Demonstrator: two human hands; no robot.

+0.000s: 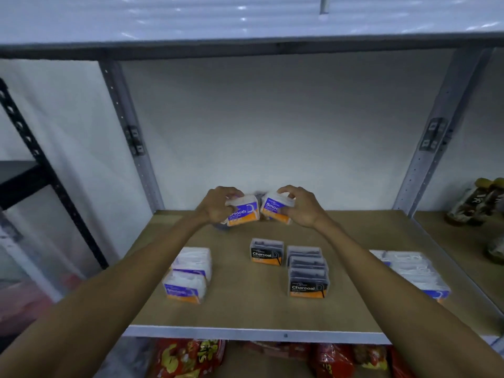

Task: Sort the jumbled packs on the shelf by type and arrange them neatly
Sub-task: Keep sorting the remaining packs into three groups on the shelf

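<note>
My left hand (216, 204) grips a purple-and-orange "Smooth" pack (244, 211) held above the back of the wooden shelf (245, 306). My right hand (300, 205) grips a second "Smooth" pack (275, 208), tilted, right beside the first. Two more "Smooth" packs (188, 276) stand in a short row at the front left. A lone black "Charcoal" pack (266, 252) stands mid-shelf, and a row of "Charcoal" packs (308, 274) runs just right of it. Several "Smooth" packs (414, 271) line up at the right, partly behind my right forearm.
Grey metal uprights (131, 137) frame the shelf bay, with another shelf board overhead. Brown bottles (477, 200) stand in the bay to the right. Red snack bags (191, 358) fill the level below. A black rack (32, 159) stands at the left.
</note>
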